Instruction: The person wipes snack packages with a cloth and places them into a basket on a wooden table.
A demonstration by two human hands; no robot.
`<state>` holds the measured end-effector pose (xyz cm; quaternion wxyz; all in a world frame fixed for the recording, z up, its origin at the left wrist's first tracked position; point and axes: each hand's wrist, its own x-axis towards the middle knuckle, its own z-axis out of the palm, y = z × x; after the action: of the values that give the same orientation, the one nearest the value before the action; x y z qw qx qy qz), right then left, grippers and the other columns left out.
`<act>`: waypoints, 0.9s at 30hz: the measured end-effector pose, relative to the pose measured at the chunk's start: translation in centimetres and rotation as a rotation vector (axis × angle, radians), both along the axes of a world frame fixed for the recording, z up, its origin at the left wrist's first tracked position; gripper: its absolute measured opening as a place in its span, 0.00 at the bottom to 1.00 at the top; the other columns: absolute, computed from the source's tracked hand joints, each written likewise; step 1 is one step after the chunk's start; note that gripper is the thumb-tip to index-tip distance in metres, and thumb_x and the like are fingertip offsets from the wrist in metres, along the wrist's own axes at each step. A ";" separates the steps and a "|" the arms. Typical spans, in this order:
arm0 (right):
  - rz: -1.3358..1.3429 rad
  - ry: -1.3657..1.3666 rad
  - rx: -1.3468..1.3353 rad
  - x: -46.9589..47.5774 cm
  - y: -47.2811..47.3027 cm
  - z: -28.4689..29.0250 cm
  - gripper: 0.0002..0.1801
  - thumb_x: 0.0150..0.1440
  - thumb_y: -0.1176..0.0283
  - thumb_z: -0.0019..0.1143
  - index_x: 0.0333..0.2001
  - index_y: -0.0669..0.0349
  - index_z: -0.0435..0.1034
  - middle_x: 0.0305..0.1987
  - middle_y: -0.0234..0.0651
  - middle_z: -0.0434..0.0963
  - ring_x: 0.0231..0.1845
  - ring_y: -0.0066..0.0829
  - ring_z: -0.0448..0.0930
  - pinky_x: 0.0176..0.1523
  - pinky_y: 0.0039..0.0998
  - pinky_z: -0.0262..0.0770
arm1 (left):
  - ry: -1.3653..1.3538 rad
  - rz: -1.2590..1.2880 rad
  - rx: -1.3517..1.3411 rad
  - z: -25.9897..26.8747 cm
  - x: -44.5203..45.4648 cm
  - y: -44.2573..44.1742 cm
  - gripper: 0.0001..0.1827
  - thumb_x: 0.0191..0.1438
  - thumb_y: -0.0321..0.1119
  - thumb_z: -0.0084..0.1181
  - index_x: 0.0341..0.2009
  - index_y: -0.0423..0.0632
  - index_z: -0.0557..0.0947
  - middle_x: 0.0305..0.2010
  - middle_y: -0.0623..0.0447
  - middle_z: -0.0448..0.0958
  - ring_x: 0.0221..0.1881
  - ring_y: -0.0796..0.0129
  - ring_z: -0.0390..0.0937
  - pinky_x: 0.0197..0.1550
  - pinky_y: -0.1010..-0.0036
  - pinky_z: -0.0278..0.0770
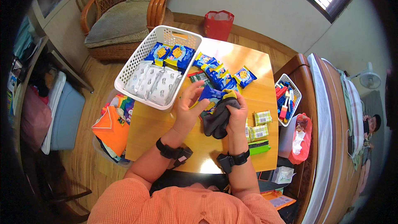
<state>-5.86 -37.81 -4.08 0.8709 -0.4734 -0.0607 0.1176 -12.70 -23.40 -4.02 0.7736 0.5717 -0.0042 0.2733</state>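
My left hand (pixel 189 109) holds a blue-and-yellow snack packet (pixel 212 95) between thumb and fingers. Dark grey socks (pixel 217 119), or a similar knitted item, hang from my right hand (pixel 238 109), which pinches them near their yellow edge against the packet. Just beyond my hands, several blue snack packets (pixel 217 71) lie in an overlapping row, and one more packet (pixel 245 76) lies to their right. A dark green packet (pixel 199 77) is partly hidden behind my left hand. The white plastic basket (pixel 122 82) at the left holds blue packets (pixel 180 56) and silvery-white packets (pixel 152 82).
On the wooden table (pixel 149 140), yellow-green packets (pixel 258 132) and a green pack (pixel 259 147) lie at right. Beyond the edge stand a basket of toy bricks (pixel 298 95) and a red-lined bin (pixel 306 152). Folded clothes (pixel 112 127) fill a left-hand box. A person (pixel 371 124) is on the bed.
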 end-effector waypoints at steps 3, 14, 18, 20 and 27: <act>-0.008 -0.020 -0.006 0.1 -0.2 0.1 0.25 0.51 0.90 0.47 0.54 0.65 0.72 0.46 0.42 0.80 0.42 0.33 0.83 0.47 0.33 0.84 | 0.097 0.055 -0.025 -1.7 0.5 0.0 0.20 0.66 0.29 0.55 0.61 0.39 0.72 0.55 0.52 0.76 0.53 0.71 0.75 0.55 0.75 0.74; 0.141 -0.046 -0.158 -0.9 0.1 -0.1 0.24 0.52 0.84 0.51 0.55 0.68 0.71 0.45 0.37 0.80 0.44 0.26 0.81 0.47 0.26 0.79 | -0.130 0.011 -0.442 -0.7 0.9 -0.1 0.22 0.71 0.34 0.47 0.65 0.39 0.68 0.58 0.51 0.74 0.56 0.67 0.75 0.57 0.69 0.76; 0.001 -0.057 -0.155 -0.7 0.0 -0.2 0.21 0.54 0.84 0.50 0.53 0.67 0.72 0.43 0.36 0.80 0.41 0.26 0.81 0.46 0.26 0.79 | -0.066 0.047 -0.235 -0.9 1.0 -0.6 0.25 0.69 0.35 0.50 0.68 0.41 0.66 0.59 0.49 0.74 0.57 0.66 0.74 0.61 0.71 0.72; -0.051 -0.102 -0.194 -0.2 -0.2 -1.0 0.21 0.54 0.84 0.50 0.53 0.67 0.72 0.42 0.35 0.80 0.41 0.25 0.81 0.46 0.26 0.78 | -0.106 -0.007 -0.200 -0.4 0.5 -0.7 0.27 0.68 0.34 0.52 0.68 0.41 0.65 0.59 0.49 0.73 0.57 0.68 0.74 0.61 0.72 0.71; -0.180 -0.316 -0.443 0.3 -0.5 -1.1 0.19 0.55 0.84 0.50 0.52 0.66 0.72 0.43 0.33 0.79 0.42 0.24 0.79 0.45 0.26 0.78 | 0.124 -0.075 -0.039 -0.5 0.4 -0.3 0.25 0.64 0.34 0.60 0.63 0.38 0.72 0.55 0.51 0.76 0.51 0.74 0.75 0.53 0.76 0.75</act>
<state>-5.52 -38.27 -5.15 0.7329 -0.6681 -0.1262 -0.0250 -12.26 -23.67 -4.51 0.7930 0.5718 0.0279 0.2082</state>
